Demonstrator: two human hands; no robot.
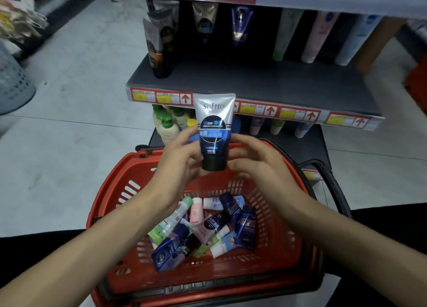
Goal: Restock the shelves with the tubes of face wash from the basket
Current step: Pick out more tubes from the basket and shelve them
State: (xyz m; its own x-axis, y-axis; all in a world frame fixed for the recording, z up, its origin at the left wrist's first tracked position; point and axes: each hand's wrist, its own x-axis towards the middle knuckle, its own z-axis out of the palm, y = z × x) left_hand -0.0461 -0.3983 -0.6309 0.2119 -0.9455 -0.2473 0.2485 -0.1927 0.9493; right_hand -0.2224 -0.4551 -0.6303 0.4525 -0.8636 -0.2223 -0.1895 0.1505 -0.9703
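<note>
Grip: you are pinching the Softto tube (213,122) at its left edge with your left hand (182,155), and your right hand (256,159) is curling against its right edge and cap. Both are grasping it.
Tube axis: it is standing upright, black cap down, crimp up, label facing you.
Tube position: it is hanging over the far rim of the basket (136,168), just in front of the price strip (254,109).
Way to go: the shelf (254,80) is lying up and ahead, with both hands about equally near.
Neighbours: dark tubes (161,43) are standing at the left and pale tubes (316,36) at the right, with bare board between.
In the way: likely only the price strip, which you are needing to clear.
Remaining: loose tubes (203,226) are lying heaped in the basket.
</note>
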